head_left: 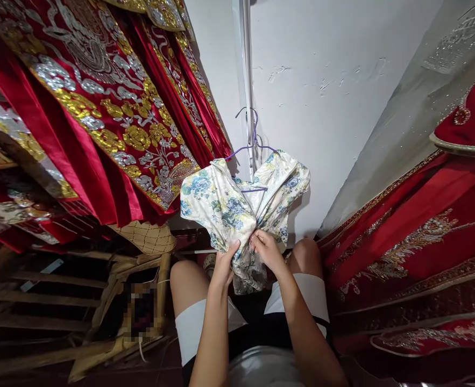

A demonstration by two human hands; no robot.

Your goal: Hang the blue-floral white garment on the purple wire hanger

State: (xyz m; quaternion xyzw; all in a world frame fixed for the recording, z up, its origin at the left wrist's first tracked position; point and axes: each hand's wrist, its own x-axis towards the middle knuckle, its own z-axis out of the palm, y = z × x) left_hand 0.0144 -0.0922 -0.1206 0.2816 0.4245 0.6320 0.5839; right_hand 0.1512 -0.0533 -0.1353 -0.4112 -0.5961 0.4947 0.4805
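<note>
My grey top (257, 368) is nearest. Beyond it, my right hand (264, 247) pinches the front of the flowered blouse (231, 207), while my left hand (224, 263) grips its cloth, thumb on top, the other fingers mostly hidden. The blouse hangs on a purple hanger (255, 144) beside a metal pole (248, 64). Pulling down too hard could, I judge, drag the loose neckline off the thin hanger; if it swung left, it might snag on the red embroidered cloth (120, 118).
</note>
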